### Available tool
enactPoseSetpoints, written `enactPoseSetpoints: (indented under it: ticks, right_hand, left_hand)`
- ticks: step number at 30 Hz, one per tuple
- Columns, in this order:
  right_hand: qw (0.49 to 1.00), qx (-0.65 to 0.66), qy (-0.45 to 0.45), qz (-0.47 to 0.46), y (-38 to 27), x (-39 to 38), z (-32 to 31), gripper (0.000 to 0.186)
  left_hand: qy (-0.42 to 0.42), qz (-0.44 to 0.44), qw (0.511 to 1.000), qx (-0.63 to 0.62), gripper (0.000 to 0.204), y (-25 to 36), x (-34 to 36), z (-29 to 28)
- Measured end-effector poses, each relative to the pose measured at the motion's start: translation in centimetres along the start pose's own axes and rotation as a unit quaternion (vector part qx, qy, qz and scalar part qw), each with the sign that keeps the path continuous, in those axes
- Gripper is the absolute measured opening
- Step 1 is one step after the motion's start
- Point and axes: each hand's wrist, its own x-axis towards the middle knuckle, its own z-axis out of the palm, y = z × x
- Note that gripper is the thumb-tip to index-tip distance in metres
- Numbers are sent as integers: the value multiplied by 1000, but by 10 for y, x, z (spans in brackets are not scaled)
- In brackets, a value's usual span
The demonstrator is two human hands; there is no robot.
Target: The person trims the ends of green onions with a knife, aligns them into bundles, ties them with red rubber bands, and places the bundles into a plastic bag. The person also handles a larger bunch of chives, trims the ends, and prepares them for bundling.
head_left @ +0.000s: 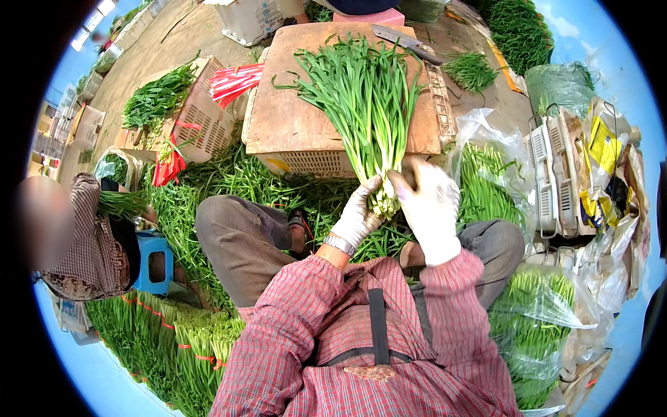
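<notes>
A bunch of garlic chives (pixel 375 111), green flat leaves with pale stem ends, lies with its leaves fanned over a wooden board (pixel 292 104) set on a plastic crate. My left hand (pixel 359 214), in a white glove, is closed around the stems near their cut ends, which hang past the board's near edge. Close against the right side of the stems is my gloved right hand (pixel 429 205), slightly blurred. Its fingers are curled toward the thumb; what they pinch, if anything, cannot be made out. A knife (pixel 406 43) with a broad blade rests at the board's far right corner.
Red-and-white ties (pixel 235 83) lie at the board's left edge, near a crate (pixel 208 111) with more greens. Loose leaves (pixel 208 181) cover the ground around my legs. Bundled chives (pixel 187 340) stand behind left; plastic-wrapped ones (pixel 535 326) stand right. A person (pixel 90 236) sits left by a blue stool (pixel 153 260).
</notes>
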Motion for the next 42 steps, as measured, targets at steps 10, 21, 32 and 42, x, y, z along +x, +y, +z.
enactPoseSetpoints:
  ticks: [10,21,32,42]
  right_hand:
    - [908,358,-107,190,58,35,67,44]
    - [993,87,-45,62,41,14,46,35]
    - [968,244,44,41,82,-10,17,31]
    - [946,242,-194,88,66,-64,16,34]
  left_hand:
    - [-45,6,999,0,49,-10,-16,-2]
    - [-11,-11,999,-34,60,-11,-6,-15]
    - [-113,-70,988,-72,55,2,-14,1]
    - [-203,-92,954,-200,68,-1,-17,9]
